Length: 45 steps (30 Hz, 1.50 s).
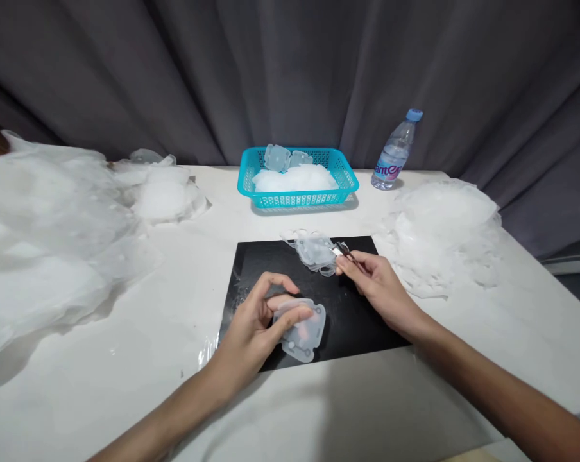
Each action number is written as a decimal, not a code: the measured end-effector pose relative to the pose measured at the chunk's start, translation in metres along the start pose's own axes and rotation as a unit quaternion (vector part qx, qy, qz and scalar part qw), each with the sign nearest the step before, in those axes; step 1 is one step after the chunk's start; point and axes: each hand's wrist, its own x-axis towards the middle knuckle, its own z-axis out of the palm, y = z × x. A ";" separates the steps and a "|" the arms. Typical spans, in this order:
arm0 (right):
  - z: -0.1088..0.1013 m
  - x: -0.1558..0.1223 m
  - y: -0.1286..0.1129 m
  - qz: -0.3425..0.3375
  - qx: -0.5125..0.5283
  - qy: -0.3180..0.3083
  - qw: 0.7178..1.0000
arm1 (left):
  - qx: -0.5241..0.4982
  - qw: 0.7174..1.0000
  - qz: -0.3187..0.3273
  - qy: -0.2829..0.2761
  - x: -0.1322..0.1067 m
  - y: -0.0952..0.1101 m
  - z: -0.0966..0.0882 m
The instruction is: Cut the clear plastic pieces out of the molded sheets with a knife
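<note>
My left hand (271, 317) is closed on a translucent, roughly square plastic piece (300, 340) with notched edges and small round marks near its corners. The thumb presses on its face, and fingers show through from behind. It is held over the near part of a black mat (352, 330). In my right hand (371, 276) is a slim dark-reddish tool (350, 256) with a light part near the fingertips; its exact kind is unclear. Its tip is at the edge of a small pile of similar clear plastic pieces (314, 251) at the mat's far edge.
A turquoise basket (299, 200) behind the mat contains white, fluffy-looking material and a few plastic pieces. A water bottle (392, 154) stands to its right. Heaps of translucent plastic (44, 237) lie at left, with another heap (444, 234) at right. A dark curtain (290, 77) hangs behind.
</note>
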 end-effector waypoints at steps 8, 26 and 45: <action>0.002 -0.004 0.017 -0.019 -0.166 -0.041 0.985 | 0.050 0.998 -0.023 0.004 0.003 -0.005 -0.007; -0.037 -0.004 -0.006 -0.239 -0.425 -0.231 0.842 | -0.166 0.984 -0.071 0.001 0.008 -0.003 -0.019; -0.075 0.010 0.004 0.000 -0.485 -0.089 0.870 | -0.169 0.983 -0.072 -0.003 0.008 0.005 -0.028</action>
